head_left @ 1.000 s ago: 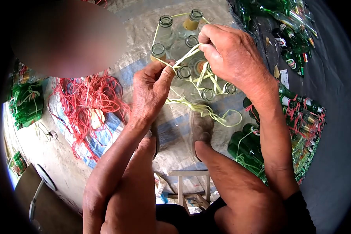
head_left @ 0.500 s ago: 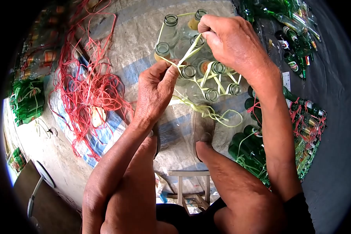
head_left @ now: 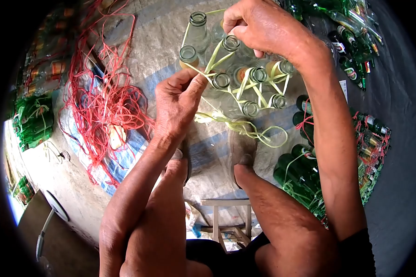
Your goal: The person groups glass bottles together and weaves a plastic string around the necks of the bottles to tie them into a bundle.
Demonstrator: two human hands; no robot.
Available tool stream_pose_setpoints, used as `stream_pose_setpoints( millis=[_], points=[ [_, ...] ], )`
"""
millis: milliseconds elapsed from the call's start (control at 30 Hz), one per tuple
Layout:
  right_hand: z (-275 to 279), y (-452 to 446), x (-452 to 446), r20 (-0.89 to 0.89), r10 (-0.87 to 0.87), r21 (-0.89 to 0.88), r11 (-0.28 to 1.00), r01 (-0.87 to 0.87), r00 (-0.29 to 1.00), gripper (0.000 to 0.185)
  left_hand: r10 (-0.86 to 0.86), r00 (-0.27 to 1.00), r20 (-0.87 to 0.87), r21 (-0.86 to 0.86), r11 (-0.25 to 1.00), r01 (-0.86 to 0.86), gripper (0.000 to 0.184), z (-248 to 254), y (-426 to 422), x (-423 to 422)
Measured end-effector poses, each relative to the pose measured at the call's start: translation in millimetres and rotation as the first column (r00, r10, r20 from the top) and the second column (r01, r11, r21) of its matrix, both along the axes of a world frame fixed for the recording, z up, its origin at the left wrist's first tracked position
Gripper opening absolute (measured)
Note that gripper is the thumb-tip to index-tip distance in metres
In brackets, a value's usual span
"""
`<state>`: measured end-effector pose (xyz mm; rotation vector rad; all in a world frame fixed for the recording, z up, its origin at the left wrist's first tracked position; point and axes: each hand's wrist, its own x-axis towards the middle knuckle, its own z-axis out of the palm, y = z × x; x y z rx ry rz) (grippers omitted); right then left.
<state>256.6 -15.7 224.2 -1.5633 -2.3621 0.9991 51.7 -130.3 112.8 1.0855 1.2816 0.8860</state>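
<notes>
Several clear glass bottles [head_left: 198, 37] stand upright in a cluster on the ground sheet, with yellow-green plastic twine [head_left: 238, 90] criss-crossed around their necks. Left of the cluster, my left hand [head_left: 180, 99] pinches the twine between thumb and forefinger, close to a bottle neck. From that pinch two strands run up to the neck of a bottle [head_left: 231, 43] farther back. My right hand [head_left: 268, 30] is above the back of the cluster, its fingers curled beside this neck; whatever they hold is hidden. A loose tail of twine [head_left: 263, 137] lies at the near side, by my right shoe.
Tangled red twine [head_left: 111, 108] is heaped on the left. Green bottles [head_left: 298, 168] tied in bundles stand at the right, with more loose green bottles [head_left: 349, 55] at the back right. A wooden stool [head_left: 224, 203] is between my legs.
My right hand has moved up and slightly left, and the twine it was pulling now passes around a rear bottle neck. My left hand has shifted slightly left, still pinching.
</notes>
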Motion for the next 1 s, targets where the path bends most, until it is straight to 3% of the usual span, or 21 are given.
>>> stream_pose_setpoints(
  millis=[133,233,267,433,667,1000],
  points=[
    [-41.2,-22.3,8.9,-0.041,-0.044,0.312,0.948,0.054,0.998,0.011,0.034,0.999,-0.006,-0.024,0.999,-0.034,0.019,5.0,-1.9,-6.6],
    [-42.2,-49.4,8.4,-0.095,-0.074,0.516,0.849,0.112,0.993,0.017,0.049,0.996,-0.078,-0.015,0.999,-0.051,0.021,12.0,1.3,-10.6],
    [-30.2,-71.8,7.3,-0.071,-0.164,0.411,0.894,0.178,0.984,0.022,0.042,0.993,-0.108,-0.01,0.999,-0.044,0.021,12.9,0.6,-12.3],
    [-41.7,-141.1,-1.3,-0.048,-0.197,0.459,0.866,0.197,0.979,0.055,0.041,0.985,-0.166,0.015,0.999,-0.039,0.019,18.6,0.8,-14.2],
    [-48.6,-156.1,-8.1,-0.031,-0.252,0.454,0.859,0.238,0.967,0.052,0.045,0.978,-0.205,0.084,0.996,-0.028,0.017,22.6,0.2,-16.7],
    [-51.2,-142.9,15.8,-0.152,-0.085,0.445,0.884,0.145,0.985,0.043,0.051,0.971,-0.233,0.129,0.991,-0.021,0.015,26.6,-6.0,-21.6]
  ],
)
